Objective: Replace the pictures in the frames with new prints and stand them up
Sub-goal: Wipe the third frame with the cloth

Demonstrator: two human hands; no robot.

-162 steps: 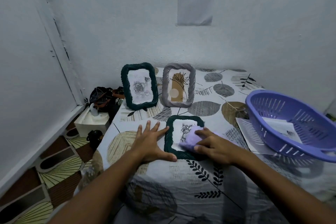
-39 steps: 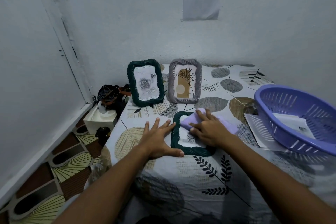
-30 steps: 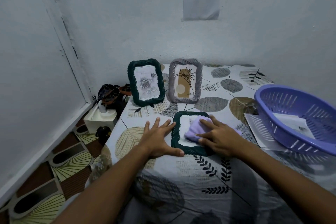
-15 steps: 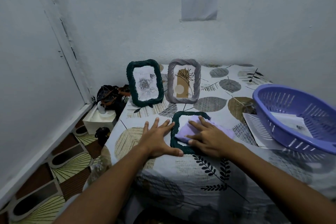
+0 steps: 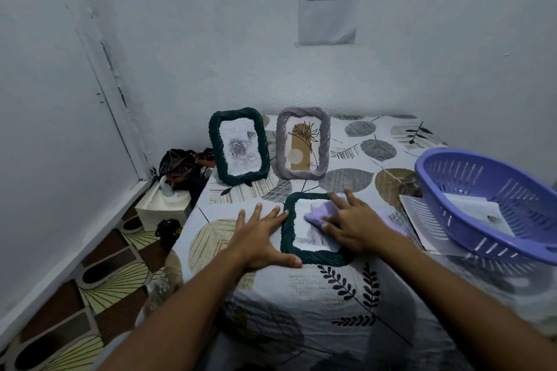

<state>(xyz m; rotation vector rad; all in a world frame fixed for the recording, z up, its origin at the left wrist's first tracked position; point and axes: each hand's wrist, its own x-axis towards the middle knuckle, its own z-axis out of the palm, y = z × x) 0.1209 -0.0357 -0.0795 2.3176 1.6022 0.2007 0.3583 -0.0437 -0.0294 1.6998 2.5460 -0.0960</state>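
Person, two forearms showing, entering from six o'clock: both are showing bare from elbow to wrist. Left hand [image 5: 261, 238] and right hand [image 5: 352, 227] are wearing no gloves, rings, watch or bands; no sleeve is reaching into view.

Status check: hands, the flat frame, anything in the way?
Left hand flat beside flat green frame. Right hand pressing purple cloth on its glass. Two frames standing behind. Nothing in the way.
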